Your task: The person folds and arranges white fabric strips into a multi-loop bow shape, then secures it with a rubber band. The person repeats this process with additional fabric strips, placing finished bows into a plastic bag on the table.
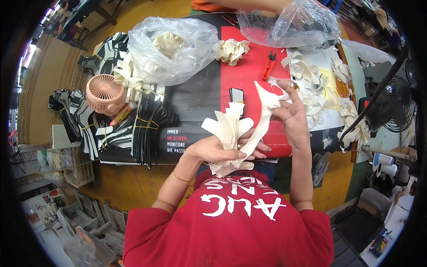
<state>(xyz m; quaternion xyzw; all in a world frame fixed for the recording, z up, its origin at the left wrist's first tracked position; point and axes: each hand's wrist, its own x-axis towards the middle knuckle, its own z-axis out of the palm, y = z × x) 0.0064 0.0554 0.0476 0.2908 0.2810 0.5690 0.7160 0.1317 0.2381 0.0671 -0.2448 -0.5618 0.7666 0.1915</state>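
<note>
Low in front of my chest, my left hand (219, 151) is closed around a fanned bunch of cream fabric pieces (227, 128). Up and to the right, my right hand (293, 116) pinches one long curved cream fabric piece (263, 118) between thumb and fingers. That piece runs down toward the bunch, and its lower end overlaps my left hand. Just beyond the bunch lies a small grey-and-black piece (237, 95) on the table. Red-handled thread snips (269, 66) rest past my right hand.
Clear plastic bags (187, 66) with cream pieces stand at the far left. Tied bundles of black-and-white pieces (144, 129) and a pink fan (105, 92) fill the left side. Loose cream scraps (307, 73) cover the right. Another person's arm (253, 5) reaches across the far edge.
</note>
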